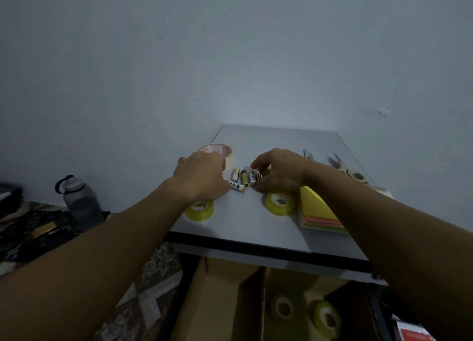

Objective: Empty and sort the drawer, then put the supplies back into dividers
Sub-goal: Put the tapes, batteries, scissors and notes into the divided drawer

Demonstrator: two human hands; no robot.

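On the grey tabletop lie several small batteries between my two hands. My left hand rests palm down, its fingers at a white battery, and it partly covers a yellow tape roll and a beige tape roll. My right hand has curled fingers at the right end of the battery row; whether it pinches one I cannot tell. A second yellow tape roll lies just below it. Below the table, the open drawer has cardboard dividers and holds two yellow tape rolls.
A stack of coloured sticky notes lies at the right, with scissors and a second pair behind it. A grey water bottle stands on the floor at the left, beside dark clutter. A wall rises right behind the table.
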